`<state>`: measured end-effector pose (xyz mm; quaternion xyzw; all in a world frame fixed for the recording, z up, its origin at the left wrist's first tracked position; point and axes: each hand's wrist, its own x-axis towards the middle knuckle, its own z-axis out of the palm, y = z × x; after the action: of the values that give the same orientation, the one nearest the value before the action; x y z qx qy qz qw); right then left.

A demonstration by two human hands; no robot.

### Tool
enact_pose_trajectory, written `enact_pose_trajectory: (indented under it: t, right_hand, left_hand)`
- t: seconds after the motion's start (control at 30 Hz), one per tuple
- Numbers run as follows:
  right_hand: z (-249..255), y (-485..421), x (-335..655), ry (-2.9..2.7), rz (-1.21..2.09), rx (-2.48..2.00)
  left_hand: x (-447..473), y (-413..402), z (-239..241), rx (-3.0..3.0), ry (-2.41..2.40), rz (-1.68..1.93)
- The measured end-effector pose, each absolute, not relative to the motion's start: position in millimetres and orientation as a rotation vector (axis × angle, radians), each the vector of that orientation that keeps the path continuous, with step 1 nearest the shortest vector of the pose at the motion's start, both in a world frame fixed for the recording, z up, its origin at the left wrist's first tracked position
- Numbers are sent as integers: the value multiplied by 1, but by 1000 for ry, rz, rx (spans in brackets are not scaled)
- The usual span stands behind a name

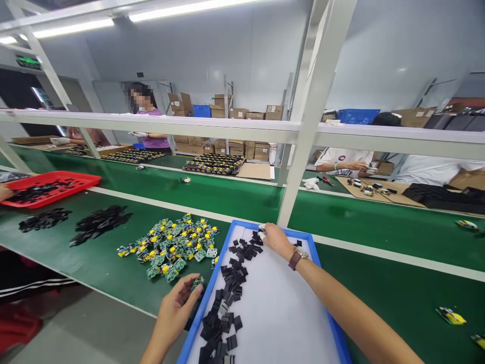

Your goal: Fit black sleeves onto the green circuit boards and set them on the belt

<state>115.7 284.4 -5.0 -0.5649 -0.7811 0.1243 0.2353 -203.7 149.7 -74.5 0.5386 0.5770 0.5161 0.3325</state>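
— What did the fingers of the left hand [178, 306] do?
— They were curled around one small green board [197, 283]. The thumb and fingertips pinched it tight, just beside the near left rim of the blue tray [242, 224].
— And the right hand [276, 239]?
— Its fingers were bent down on the black squares [234, 283] at the far end of that tray. They touched the squares, but one could not tell if they had closed on one. A brown watch [297, 258] sat on that wrist.
— What was in the blue tray?
— The black squares, and a lot of them. They lay in a long, messy row down the left side of its white floor.
— Where were the other boards?
— In a pile of green boards [170, 245] with yellow bits on them. The pile lay loose on the green belt [379, 227], just left of the tray.
— Was there another tray?
— Yes, a red tray [76, 187] stood far off to the left with black pieces inside. Two black heaps [100, 221] lay on the belt between it and the pile.
— And across the belt?
— Dark trays [214, 164] packed with boards sat there. Behind them stood brown boxes [227, 146] and a blue bin [358, 115], but its inside was hidden. A person in a purple top [153, 136] worked there too.
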Motion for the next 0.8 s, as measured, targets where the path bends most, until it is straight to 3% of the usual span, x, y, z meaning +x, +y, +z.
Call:
enact_pose_trajectory:
  t: [0.3, 0.5, 0.8]
  right_hand:
    - [-30, 131, 178, -2491, 262, -1329]
    - [-17, 109, 206, -2513, 314, -1300]
    - [-37, 107, 194, -2494, 448, -1147]
  left_hand:
    - [-194, 119, -28, 1191, 1524, 1552]
    - [-139, 58, 23, 1336, 1491, 1360]
    - [-82, 33, 1, 1227, 1243, 1107]
